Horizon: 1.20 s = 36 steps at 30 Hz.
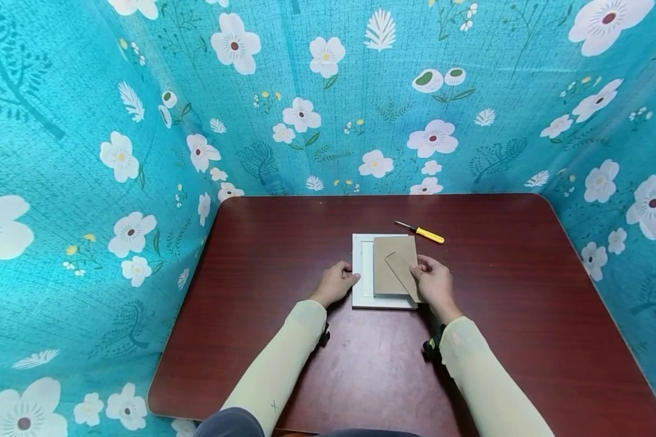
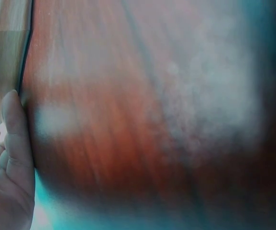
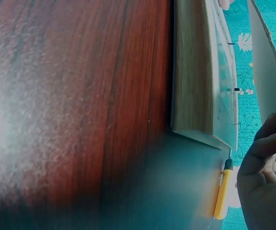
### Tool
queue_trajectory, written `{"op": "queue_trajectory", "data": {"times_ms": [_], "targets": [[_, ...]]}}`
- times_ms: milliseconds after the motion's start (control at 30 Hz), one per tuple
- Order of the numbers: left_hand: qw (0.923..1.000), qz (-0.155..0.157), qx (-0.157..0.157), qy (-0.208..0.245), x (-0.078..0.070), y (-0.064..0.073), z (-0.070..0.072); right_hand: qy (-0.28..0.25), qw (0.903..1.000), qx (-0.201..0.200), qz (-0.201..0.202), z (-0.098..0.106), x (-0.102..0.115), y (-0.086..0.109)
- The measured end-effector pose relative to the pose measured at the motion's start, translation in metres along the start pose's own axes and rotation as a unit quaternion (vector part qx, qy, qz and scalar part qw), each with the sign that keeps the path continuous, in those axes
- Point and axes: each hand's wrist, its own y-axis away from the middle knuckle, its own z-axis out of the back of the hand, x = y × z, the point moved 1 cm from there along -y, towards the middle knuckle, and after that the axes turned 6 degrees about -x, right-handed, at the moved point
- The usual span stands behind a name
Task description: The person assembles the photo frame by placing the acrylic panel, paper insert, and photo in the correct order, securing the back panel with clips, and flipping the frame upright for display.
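A white picture frame [image 1: 356, 261] lies back up on the table, its pale wooden side edge [image 3: 193, 72] facing the right wrist view. Thumb and fingers of my left hand [image 1: 334, 284] hold the frame's left edge. My right hand [image 1: 436, 285] pinches a brown backing board [image 1: 384, 278] by its right side, near the slanted stand leg [image 1: 401, 267]. In the right wrist view, a gap shows between the raised backing board [image 3: 269, 67] and the frame. Small dark tabs stick up from the frame's back there.
A yellow-handled screwdriver [image 1: 430, 235] lies just beyond the frame's far right corner. The dark red wooden table [image 1: 273, 243] has rounded far corners. Blue flowered cloth [image 1: 328, 121] hangs behind the table and along both sides.
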Motion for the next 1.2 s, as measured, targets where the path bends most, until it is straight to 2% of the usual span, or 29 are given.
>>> {"op": "queue_trajectory", "data": {"times_ms": [267,567,700,1000,1200], "targets": [[1.0000,-0.003,0.002,0.001,0.003,-0.001,-0.001,-0.006,1.0000,-0.003,0.006,-0.008,0.001,0.002],[1.0000,-0.001,0.005,-0.005,0.004,-0.001,-0.002,-0.019,0.9997,0.014,0.004,-0.017,0.000,0.001],[0.9999,-0.003,0.005,-0.015,0.006,-0.003,-0.002,-0.010,0.9998,0.018,0.001,-0.020,0.003,0.002],[0.9999,-0.009,0.003,-0.007,0.004,-0.002,-0.001,0.005,0.9997,0.025,0.005,-0.025,0.003,0.002],[1.0000,-0.001,0.006,-0.007,0.004,-0.002,0.000,0.008,0.9996,0.021,0.019,-0.028,0.004,0.002]]}}
